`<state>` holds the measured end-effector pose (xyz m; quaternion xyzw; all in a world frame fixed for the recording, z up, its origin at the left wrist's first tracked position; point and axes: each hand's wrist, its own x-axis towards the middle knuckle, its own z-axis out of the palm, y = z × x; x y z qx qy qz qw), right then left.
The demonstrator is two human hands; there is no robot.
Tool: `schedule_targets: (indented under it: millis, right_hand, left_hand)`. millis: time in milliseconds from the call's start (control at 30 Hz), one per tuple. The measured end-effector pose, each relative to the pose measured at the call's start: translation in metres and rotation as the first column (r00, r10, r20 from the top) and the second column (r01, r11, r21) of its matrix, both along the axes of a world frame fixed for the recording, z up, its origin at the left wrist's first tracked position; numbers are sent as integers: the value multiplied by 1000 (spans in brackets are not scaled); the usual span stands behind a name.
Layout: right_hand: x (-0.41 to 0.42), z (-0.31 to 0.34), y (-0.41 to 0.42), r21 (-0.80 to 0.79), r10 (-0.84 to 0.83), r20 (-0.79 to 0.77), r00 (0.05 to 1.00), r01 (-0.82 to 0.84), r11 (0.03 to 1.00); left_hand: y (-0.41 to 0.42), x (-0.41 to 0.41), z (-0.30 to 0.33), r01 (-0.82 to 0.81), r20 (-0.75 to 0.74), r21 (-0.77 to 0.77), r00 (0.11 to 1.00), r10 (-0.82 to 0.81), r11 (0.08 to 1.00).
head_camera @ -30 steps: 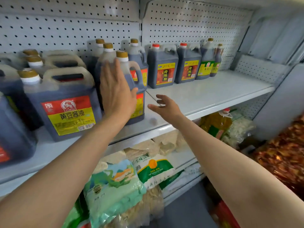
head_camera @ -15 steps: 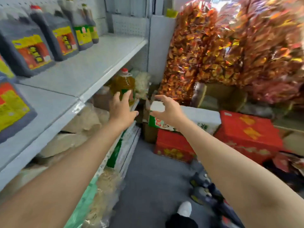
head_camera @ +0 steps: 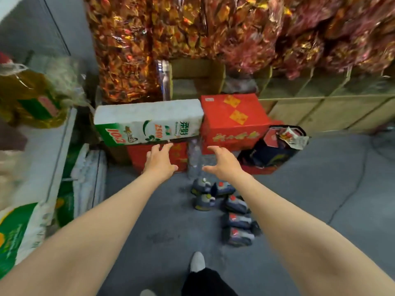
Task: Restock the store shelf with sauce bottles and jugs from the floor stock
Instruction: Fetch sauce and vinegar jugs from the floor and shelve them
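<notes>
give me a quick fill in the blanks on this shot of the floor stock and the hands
1. Both hands, left hand and right hand, hold ____.
2. The dark sauce jugs stand on the grey ____.
3. The white and green box rests on top of a ____ box.
4. The jugs' caps are mostly ____.

Missing words: nothing; floor; red; red

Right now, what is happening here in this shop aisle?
A person is restocking sauce and is reaching toward the floor stock. Both the left hand and the right hand are stretched forward, open and holding nothing. A cluster of dark sauce jugs with red caps stands on the grey floor below the hands, not yet picked up. Behind them are red boxes and a white and green box.
</notes>
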<state>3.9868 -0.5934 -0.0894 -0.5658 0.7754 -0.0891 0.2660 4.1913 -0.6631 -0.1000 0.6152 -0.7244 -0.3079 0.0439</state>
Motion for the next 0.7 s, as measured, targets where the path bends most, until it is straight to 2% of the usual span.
schedule_targets:
  millis: [333,467,700]
  right_hand:
    - [-96,-89,-25,198,-35,61,997,22,980]
    - [-116,-132,-28,294,-78,93,993,47,955]
    - [-126,-221,-16,345,-198,86,976,157,925]
  left_hand:
    - [-29,-107,-79,67,97,203,991,-88,977]
    - [-38,-126,-119,98,133,288,981,-141,953]
    - [-50,-136,-212,211,142,375,949,-281,903]
